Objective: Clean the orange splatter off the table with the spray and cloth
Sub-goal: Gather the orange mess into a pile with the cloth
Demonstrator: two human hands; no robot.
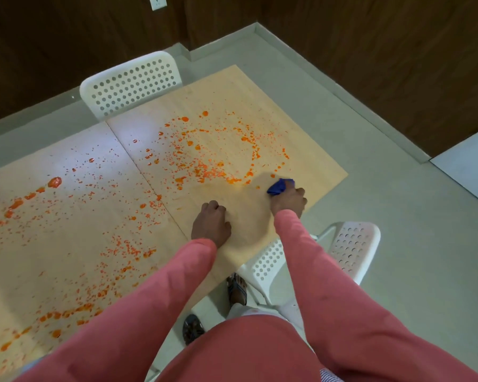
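Note:
Orange splatter [204, 150] covers much of the light wooden table [309, 150], with bigger blobs at the left and a ring of drops at the far right end. My right hand [289, 202] grips a bunched blue cloth [279, 186] and presses it on the table near the right edge, just below the ring of drops. My left hand [211, 223] rests on the tabletop with its fingers curled under, holding nothing. Around both hands the wood looks free of drops. No spray bottle is in view.
A white perforated chair [133, 81] stands at the table's far side. Another white chair [348, 246] sits at the near right, beside my legs. Grey floor surrounds the table, with dark wood walls behind. A seam [149, 186] splits the tabletop.

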